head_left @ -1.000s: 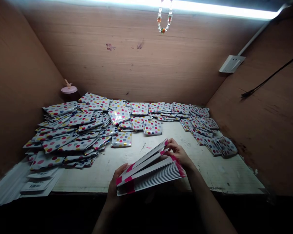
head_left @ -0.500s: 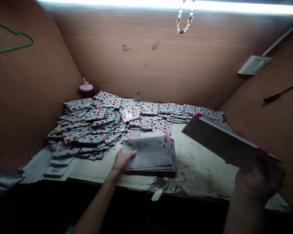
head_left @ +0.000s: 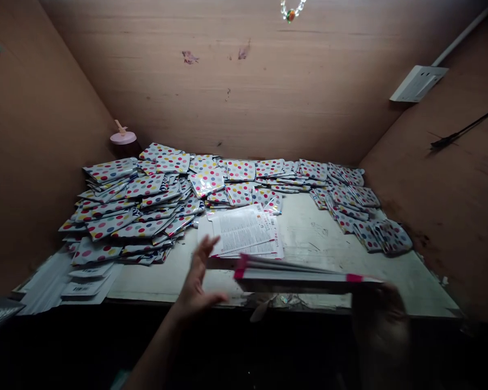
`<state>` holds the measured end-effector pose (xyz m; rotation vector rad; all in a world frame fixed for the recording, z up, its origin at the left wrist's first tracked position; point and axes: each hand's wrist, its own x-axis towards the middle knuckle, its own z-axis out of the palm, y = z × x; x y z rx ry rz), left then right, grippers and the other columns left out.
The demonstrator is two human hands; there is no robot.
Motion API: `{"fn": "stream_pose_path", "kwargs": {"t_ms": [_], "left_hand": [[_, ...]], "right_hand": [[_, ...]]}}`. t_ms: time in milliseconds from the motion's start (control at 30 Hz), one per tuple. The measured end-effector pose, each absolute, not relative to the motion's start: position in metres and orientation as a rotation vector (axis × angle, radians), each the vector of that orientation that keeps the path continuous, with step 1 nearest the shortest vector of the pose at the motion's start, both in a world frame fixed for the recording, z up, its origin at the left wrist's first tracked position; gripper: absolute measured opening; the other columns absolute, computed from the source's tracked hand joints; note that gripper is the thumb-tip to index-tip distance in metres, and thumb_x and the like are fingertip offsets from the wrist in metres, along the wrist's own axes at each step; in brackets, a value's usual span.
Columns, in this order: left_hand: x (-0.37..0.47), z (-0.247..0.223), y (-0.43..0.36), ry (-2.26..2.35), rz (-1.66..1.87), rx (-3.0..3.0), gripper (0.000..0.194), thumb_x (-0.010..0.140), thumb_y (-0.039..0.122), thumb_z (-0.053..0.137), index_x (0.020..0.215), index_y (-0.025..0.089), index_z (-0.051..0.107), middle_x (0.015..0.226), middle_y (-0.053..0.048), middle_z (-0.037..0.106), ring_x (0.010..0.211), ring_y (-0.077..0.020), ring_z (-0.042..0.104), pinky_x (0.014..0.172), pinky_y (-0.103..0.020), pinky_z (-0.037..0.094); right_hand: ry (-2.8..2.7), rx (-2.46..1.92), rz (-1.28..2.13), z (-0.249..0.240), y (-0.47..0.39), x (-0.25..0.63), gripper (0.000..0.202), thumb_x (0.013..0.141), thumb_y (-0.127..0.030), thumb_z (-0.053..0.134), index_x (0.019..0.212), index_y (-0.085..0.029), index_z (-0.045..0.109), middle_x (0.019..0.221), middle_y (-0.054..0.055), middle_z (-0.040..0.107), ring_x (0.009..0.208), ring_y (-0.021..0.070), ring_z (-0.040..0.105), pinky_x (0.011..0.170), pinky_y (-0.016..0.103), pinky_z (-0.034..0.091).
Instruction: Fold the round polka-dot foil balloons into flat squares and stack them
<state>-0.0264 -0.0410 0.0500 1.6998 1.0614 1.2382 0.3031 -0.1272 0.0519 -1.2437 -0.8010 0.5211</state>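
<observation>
My right hand (head_left: 384,314), dark and blurred, is closed on the right end of a stack of flat printed cartons (head_left: 296,275) with pink edges. Seen nearly edge-on, this stack is held above the front edge of the table. My left hand (head_left: 197,281) is open, fingers up and thumb apart, just left of the stack's far end and not touching it. Behind it, more flat printed cartons (head_left: 244,233), white with small text, lie slightly fanned on the table.
Polka-dot packets (head_left: 122,211) are heaped at the left and along the back, with more packets (head_left: 370,216) at the right. White cards (head_left: 85,284) lie front left. A pink-lidded cup (head_left: 124,139) stands in the back left corner. The table (head_left: 329,281) has a worn, torn front edge.
My left hand has let go of the printed cartons, which now lie on the table. My right hand has swung left with its stack, bringing it near my left hand. The view has shifted.
</observation>
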Motion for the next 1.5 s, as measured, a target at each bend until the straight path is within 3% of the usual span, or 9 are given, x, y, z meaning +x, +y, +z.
{"fn": "stream_pose_path", "kwargs": {"t_ms": [133, 233, 400, 533, 700, 1000, 1200, 1400, 1500], "left_hand": [[-0.01, 0.029, -0.08, 1.136, 1.08, 1.5, 0.054, 0.068, 0.041, 0.078, 0.113, 0.019, 0.059, 0.115, -0.012, 0.064, 0.108, -0.0284, 0.06, 0.097, -0.043, 0.046], [-0.006, 0.011, -0.083, 1.126, 1.213, 1.419, 0.024, 0.072, 0.035, 0.074, 0.084, 0.018, 0.064, 0.09, -0.006, 0.069, 0.096, -0.0256, 0.065, 0.094, -0.043, 0.048], [-0.012, 0.015, -0.076, 1.223, 1.011, 1.2, 0.034, 0.062, 0.032, 0.08, 0.088, 0.016, 0.065, 0.087, -0.007, 0.071, 0.086, -0.0278, 0.068, 0.079, -0.039, 0.055], [-0.016, 0.039, -0.081, 1.203, 0.954, 1.048, 0.046, 0.068, 0.031, 0.077, 0.108, 0.016, 0.06, 0.104, -0.009, 0.07, 0.099, -0.0287, 0.066, 0.085, -0.037, 0.054], [-0.014, 0.048, -0.097, 1.168, 0.936, 0.754, 0.053, 0.069, 0.035, 0.077, 0.112, 0.015, 0.053, 0.107, -0.012, 0.068, 0.098, -0.0291, 0.066, 0.08, -0.037, 0.056], [-0.004, 0.039, -0.114, 1.204, 0.926, 0.635, 0.055, 0.066, 0.033, 0.08, 0.111, 0.015, 0.053, 0.104, -0.01, 0.069, 0.094, -0.0254, 0.067, 0.076, -0.03, 0.056], [0.02, 0.06, -0.125, 1.297, 0.953, 0.631, 0.053, 0.059, 0.037, 0.082, 0.101, 0.015, 0.058, 0.085, -0.006, 0.071, 0.074, -0.0214, 0.069, 0.066, -0.028, 0.057], [0.042, 0.075, -0.138, 1.327, 0.994, 0.636, 0.055, 0.06, 0.037, 0.082, 0.105, 0.017, 0.057, 0.084, -0.004, 0.071, 0.074, -0.0213, 0.069, 0.063, -0.027, 0.057], [0.04, 0.074, -0.14, 1.357, 1.033, 0.663, 0.054, 0.061, 0.037, 0.081, 0.106, 0.017, 0.056, 0.084, -0.004, 0.071, 0.076, -0.0217, 0.069, 0.064, -0.026, 0.057]], "right_hand": [[-0.943, -1.167, 0.883, 0.026, -0.121, 0.261, 0.011, 0.08, -0.037, 0.067, 0.084, -0.028, 0.064, 0.091, 0.005, 0.067, 0.089, 0.0252, 0.063, 0.081, 0.043, 0.05], [-1.011, -1.115, 1.044, 0.005, -0.119, 0.256, 0.011, 0.082, -0.038, 0.065, 0.084, -0.027, 0.064, 0.095, 0.005, 0.067, 0.094, 0.0246, 0.061, 0.087, 0.041, 0.047], [-0.914, -1.185, 1.095, -0.001, -0.112, 0.26, 0.027, 0.078, -0.044, 0.069, 0.095, -0.023, 0.065, 0.095, 0.005, 0.069, 0.091, 0.0231, 0.063, 0.084, 0.036, 0.049], [-0.843, -1.245, 1.33, 0.03, -0.103, 0.257, 0.04, 0.076, -0.04, 0.073, 0.11, -0.022, 0.062, 0.105, 0.006, 0.07, 0.095, 0.0225, 0.064, 0.085, 0.034, 0.05], [-0.608, -1.195, 1.787, 0.061, -0.103, 0.254, 0.045, 0.07, -0.037, 0.078, 0.107, -0.015, 0.065, 0.097, 0.011, 0.072, 0.086, 0.0255, 0.068, 0.077, 0.037, 0.054], [-0.33, -1.169, 1.917, 0.051, -0.119, 0.258, 0.04, 0.065, -0.038, 0.08, 0.093, -0.012, 0.07, 0.082, 0.009, 0.074, 0.071, 0.02, 0.069, 0.07, 0.029, 0.054], [-0.62, -1.267, 1.706, 0.049, -0.14, 0.272, 0.051, 0.054, -0.032, 0.087, 0.097, -0.013, 0.068, 0.093, 0.01, 0.073, 0.088, 0.0261, 0.067, 0.08, 0.036, 0.052], [-0.774, -1.447, 1.362, 0.047, -0.154, 0.281, 0.041, 0.07, -0.04, 0.076, 0.098, -0.015, 0.061, 0.088, 0.009, 0.069, 0.081, 0.0224, 0.065, 0.073, 0.035, 0.053], [-0.906, -1.6, 0.872, 0.04, -0.153, 0.274, 0.052, 0.068, -0.038, 0.077, 0.109, -0.022, 0.05, 0.101, 0.007, 0.061, 0.084, 0.0197, 0.06, 0.075, 0.036, 0.051]]}}
